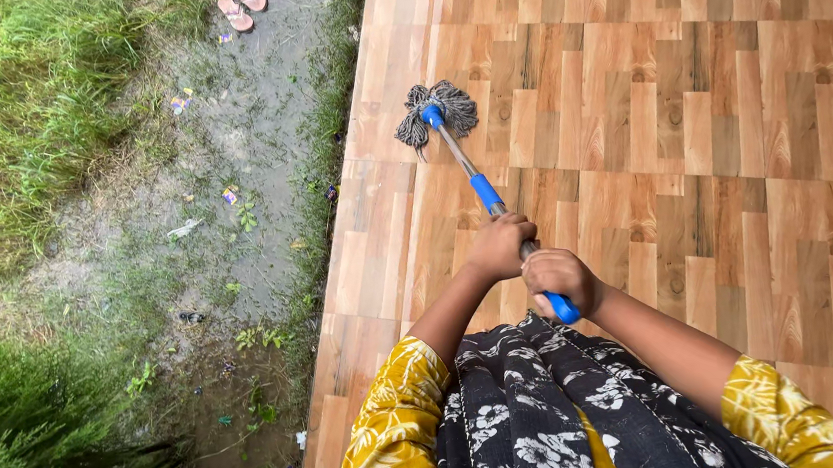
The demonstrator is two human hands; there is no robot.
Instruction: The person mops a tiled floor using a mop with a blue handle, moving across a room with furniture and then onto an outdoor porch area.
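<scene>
Now my left hand (500,245) and my right hand (559,280) are both clamped around the mop handle (487,196) at mid-frame. Its grey string mop head (437,112) rests on the wood-patterned tiled floor (709,138), toward the upper centre, near the floor's left edge beside the wet muddy path (237,129).

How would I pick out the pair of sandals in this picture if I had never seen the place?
Start from the wood-patterned tiled floor and go left over its edge to the wet dirt path beside the grass. At the path's far end, near the top of the picture, lie the pink sandals, the only footwear among small litter scraps.
</scene>
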